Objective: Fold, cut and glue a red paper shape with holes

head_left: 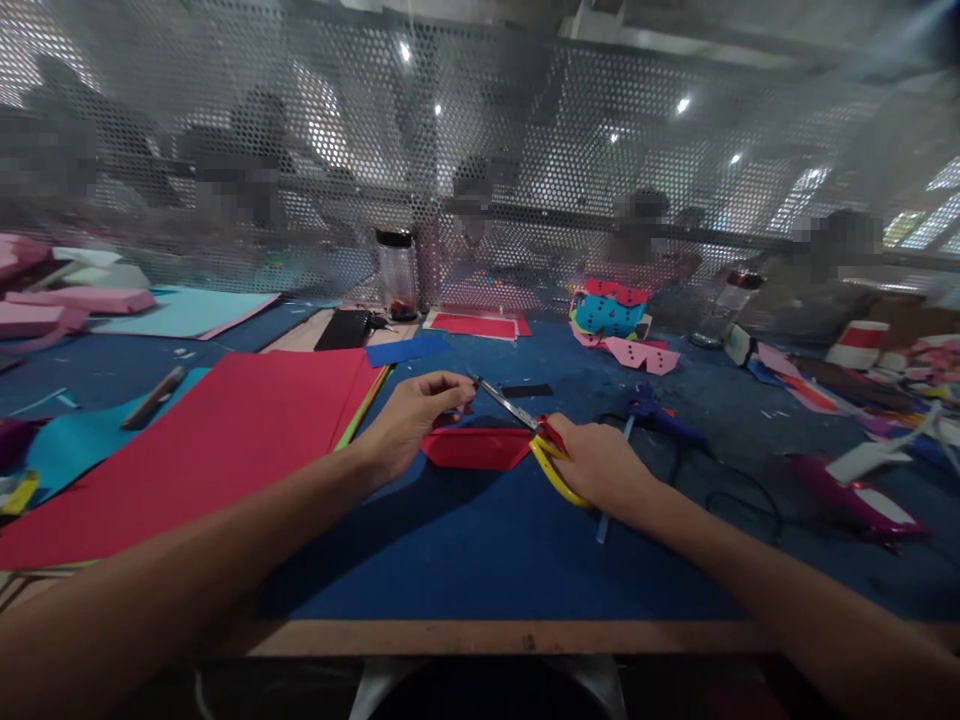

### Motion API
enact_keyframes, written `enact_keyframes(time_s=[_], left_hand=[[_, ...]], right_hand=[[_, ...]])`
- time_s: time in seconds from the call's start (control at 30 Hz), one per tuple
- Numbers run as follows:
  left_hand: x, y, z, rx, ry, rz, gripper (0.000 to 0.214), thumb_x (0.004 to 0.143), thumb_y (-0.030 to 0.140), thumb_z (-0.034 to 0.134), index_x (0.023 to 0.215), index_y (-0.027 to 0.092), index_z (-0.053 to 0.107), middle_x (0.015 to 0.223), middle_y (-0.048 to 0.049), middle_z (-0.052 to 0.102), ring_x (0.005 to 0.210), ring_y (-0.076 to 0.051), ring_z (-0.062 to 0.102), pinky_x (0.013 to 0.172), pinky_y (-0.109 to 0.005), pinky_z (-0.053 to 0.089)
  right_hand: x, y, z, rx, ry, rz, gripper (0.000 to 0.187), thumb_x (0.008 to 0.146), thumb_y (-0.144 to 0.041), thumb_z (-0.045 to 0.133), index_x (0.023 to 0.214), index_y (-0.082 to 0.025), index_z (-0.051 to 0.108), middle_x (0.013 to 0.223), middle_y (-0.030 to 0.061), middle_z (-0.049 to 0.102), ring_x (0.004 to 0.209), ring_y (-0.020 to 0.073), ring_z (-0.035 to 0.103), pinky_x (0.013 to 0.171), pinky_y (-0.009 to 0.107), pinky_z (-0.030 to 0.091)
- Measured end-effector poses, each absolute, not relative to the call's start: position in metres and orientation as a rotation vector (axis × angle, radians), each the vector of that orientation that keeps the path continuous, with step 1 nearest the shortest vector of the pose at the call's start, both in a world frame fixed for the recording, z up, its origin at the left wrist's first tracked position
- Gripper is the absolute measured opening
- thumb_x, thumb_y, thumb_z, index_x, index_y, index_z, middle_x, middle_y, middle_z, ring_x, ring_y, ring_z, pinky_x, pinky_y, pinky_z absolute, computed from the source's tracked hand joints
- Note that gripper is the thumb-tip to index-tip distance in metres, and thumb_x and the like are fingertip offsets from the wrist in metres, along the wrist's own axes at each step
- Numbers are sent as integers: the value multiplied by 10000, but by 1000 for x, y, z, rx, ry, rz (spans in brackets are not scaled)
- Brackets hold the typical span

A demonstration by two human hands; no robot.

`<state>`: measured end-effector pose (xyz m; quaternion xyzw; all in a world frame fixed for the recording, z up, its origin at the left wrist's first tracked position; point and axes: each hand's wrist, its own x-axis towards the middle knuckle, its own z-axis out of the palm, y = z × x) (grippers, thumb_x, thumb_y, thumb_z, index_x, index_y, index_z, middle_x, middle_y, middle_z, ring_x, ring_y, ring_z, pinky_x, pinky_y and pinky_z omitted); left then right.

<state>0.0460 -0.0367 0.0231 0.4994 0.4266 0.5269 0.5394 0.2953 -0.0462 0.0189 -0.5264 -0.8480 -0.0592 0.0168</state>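
While the folded red paper piece (478, 448) lies flat on the blue counter (480, 560), long axis crosswise, the left hand (409, 420) pinches its upper left edge. At its right end the right hand (596, 465) grips yellow-handled scissors (525, 425), blades angled across it toward the left fingertips.

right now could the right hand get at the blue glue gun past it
Probably, for reach: the glue gun lies just beyond the right hand, with nothing blocking. But that hand is closed on the scissors.
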Motion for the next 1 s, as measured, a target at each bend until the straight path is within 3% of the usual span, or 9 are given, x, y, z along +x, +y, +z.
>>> enact_keyframes(time_s=[0.53, 1.0], left_hand=[[48, -38, 25, 1169, 999, 1288, 173, 739, 314, 813, 783, 174, 722, 812, -6, 631, 761, -117, 565, 714, -256, 430], [48, -38, 26, 1184, 996, 1268, 158, 748, 290, 792, 836, 170, 740, 845, -26, 650, 774, -131, 565, 706, -262, 416]], right_hand=[[292, -49, 23, -1627, -2571, -194, 325, 976, -497, 420, 1081, -210, 532, 881, 69, 757, 759, 234, 723, 571, 293, 245], [296, -46, 15, -1573, -2580, -239, 318, 966, -441, 447, 1130, -193, 561, 818, 73, 759, 718, 233, 717, 579, 294, 228]])
